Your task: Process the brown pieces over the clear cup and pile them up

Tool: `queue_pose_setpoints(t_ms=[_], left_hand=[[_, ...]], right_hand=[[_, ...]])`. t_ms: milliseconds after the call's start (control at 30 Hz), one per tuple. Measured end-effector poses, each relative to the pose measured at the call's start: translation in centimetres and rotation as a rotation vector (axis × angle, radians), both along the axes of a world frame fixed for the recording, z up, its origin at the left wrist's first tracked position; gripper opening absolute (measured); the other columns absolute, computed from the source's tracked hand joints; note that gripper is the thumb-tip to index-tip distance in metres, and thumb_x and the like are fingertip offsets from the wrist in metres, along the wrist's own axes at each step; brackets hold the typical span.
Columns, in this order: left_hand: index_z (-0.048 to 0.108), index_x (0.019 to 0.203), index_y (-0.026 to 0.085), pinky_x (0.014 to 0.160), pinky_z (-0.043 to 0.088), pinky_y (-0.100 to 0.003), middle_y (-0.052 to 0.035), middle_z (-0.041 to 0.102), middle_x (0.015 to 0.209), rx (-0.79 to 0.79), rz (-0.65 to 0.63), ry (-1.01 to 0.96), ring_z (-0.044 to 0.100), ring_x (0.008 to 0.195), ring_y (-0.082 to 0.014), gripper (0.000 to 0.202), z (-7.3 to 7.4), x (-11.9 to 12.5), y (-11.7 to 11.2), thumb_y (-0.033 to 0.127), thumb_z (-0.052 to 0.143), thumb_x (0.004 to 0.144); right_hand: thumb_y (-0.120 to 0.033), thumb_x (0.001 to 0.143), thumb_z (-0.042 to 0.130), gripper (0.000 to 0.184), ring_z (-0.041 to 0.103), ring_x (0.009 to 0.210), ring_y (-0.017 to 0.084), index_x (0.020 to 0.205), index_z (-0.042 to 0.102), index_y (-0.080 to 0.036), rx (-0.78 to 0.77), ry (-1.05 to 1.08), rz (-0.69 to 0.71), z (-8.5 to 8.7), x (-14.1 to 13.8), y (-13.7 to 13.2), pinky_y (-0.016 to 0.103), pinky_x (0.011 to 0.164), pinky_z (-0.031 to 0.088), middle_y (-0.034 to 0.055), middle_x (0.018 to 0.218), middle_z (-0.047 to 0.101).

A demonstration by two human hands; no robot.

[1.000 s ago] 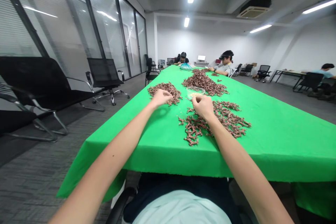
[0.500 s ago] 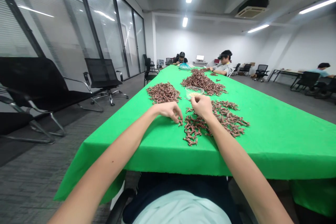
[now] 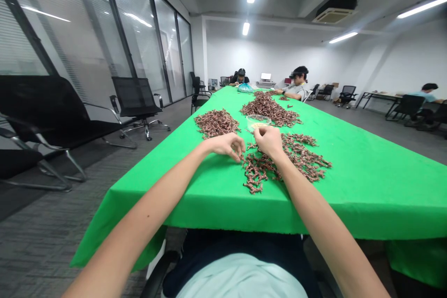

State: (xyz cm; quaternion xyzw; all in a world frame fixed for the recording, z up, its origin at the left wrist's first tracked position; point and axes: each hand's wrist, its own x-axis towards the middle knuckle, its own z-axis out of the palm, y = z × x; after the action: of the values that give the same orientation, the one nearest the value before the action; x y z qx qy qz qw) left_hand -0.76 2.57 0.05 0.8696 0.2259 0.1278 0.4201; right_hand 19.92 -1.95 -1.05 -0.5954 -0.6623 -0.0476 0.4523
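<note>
Left hand (image 3: 225, 145) nearer, three brown heaps (image 3: 258, 172)

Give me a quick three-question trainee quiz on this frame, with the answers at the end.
1. True or false: the right hand grips the clear plastic tub.
2. What lies under the heap of brown twisted pieces nearest the right hand? A: a green cloth; B: bare wood; C: a metal tray.
3. What colour are the bits inside the tub?

Key: 1 false; 2 A; 3 pale yellow.

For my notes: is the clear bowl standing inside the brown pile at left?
No, the clear bowl stands on the green tablecloth, apart from the left brown pile.
</note>
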Motion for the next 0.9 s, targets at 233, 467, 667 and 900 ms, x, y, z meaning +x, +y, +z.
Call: queue_pose_setpoints(t_ms=[233,467,667,900], left_hand=[[0.081,0.095,0.02,0.078,0.057,-0.029,-0.0084,0.079,0.092,0.159,0.079,-0.115,0.074,0.084,-0.0201,0.025,0.4,0.1,-0.2,0.03,0.082,0.072],[0.073,0.084,0.013,0.08,0.061,-0.036,-0.012,0.077,0.089,0.128,0.343,-0.436,0.075,0.084,-0.0232,0.037,0.1,0.7,0.0,0.035,0.091,0.06],[0.068,0.089,0.014,0.084,0.06,-0.037,-0.0116,0.077,0.093,0.213,0.458,-0.583,0.075,0.088,-0.024,0.048,0.2,1.3,-0.5,0.042,0.092,0.06],[0.058,0.106,0.018,0.077,0.061,-0.032,-0.0068,0.075,0.088,0.244,0.535,-0.688,0.075,0.081,-0.0209,0.062,0.7,1.4,-1.3,0.037,0.093,0.058]], right_hand=[[-0.034,0.086,0.049,0.037,0.04,0.05,0.013,0.053,0.057,-0.019,-0.011,0.01,-0.015,0.1,-0.1,-0.1,0.028,0.056,0.029,0.0029,0.054,0.057],[-0.036,0.09,0.045,0.041,0.052,0.056,0.016,0.057,0.062,-0.019,0.03,0.175,-0.061,0.2,0.3,-0.2,0.028,0.059,0.033,0.0058,0.06,0.065],[-0.04,0.095,0.039,0.049,0.06,0.061,0.019,0.059,0.065,-0.019,-0.039,0.303,0.076,0.2,0.5,0.1,0.027,0.061,0.041,0.0076,0.059,0.067],[-0.038,0.094,0.035,0.044,0.059,0.05,0.017,0.067,0.064,-0.016,-0.125,0.443,0.323,0.4,-0.4,-0.4,0.025,0.051,0.044,0.0062,0.057,0.066]])
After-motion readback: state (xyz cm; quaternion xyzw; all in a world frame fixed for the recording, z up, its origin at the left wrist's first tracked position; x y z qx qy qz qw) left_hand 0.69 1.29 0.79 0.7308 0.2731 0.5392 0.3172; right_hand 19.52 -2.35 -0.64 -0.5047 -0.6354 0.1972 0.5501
